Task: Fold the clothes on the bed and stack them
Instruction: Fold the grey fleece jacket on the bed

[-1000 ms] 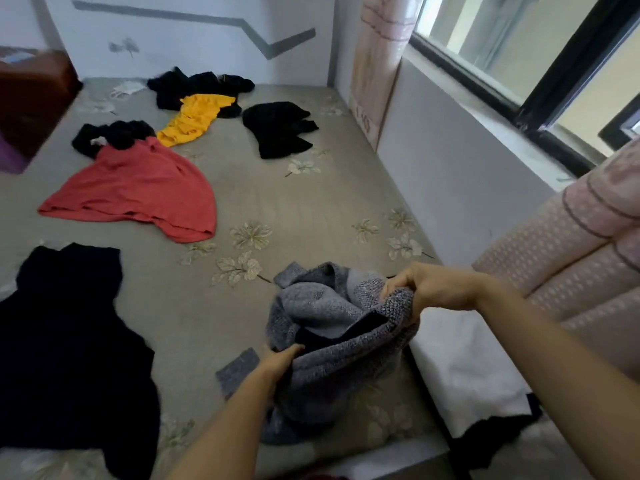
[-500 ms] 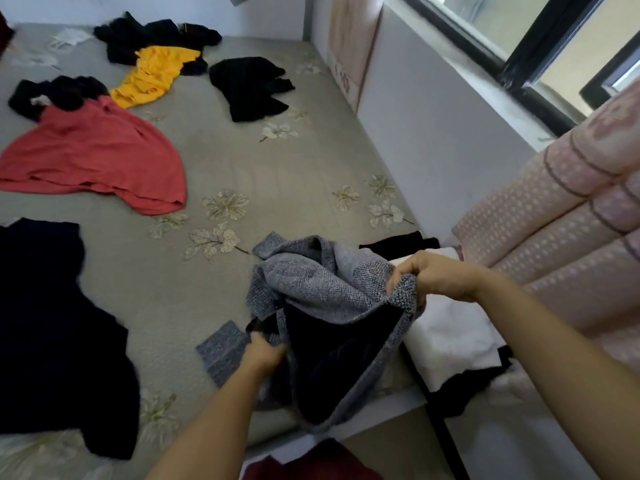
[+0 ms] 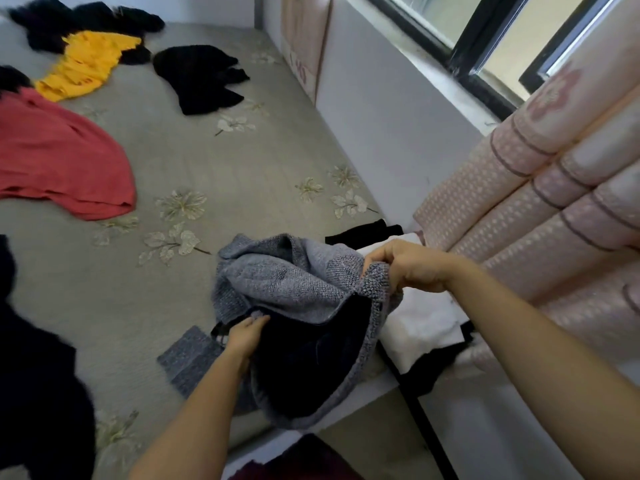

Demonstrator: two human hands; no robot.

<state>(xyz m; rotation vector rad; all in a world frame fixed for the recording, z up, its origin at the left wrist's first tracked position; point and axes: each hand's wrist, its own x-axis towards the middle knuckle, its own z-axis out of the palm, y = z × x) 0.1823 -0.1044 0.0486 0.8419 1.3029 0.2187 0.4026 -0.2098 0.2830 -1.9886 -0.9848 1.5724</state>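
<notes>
A grey knit sweater (image 3: 287, 282) with a dark lining is bunched at the near right corner of the bed (image 3: 214, 168). My right hand (image 3: 408, 265) grips its ribbed edge and lifts it. My left hand (image 3: 247, 334) reaches into the opening at the lower left, and its fingertips are hidden in the fabric. Scattered on the bed are a red garment (image 3: 59, 157), a yellow one (image 3: 83, 64), a black one (image 3: 204, 77) and a large dark one (image 3: 38, 375) at the near left.
White and black clothes (image 3: 419, 323) lie to the right of the sweater at the bed's edge. A pink patterned curtain (image 3: 554, 202) hangs on the right under the window (image 3: 485, 39). More black clothes (image 3: 86, 19) lie at the far end.
The view has tipped down and to the right. My left hand has gone deeper into the sweater, the dark inside has opened wider, and my right hand keeps its grip.
</notes>
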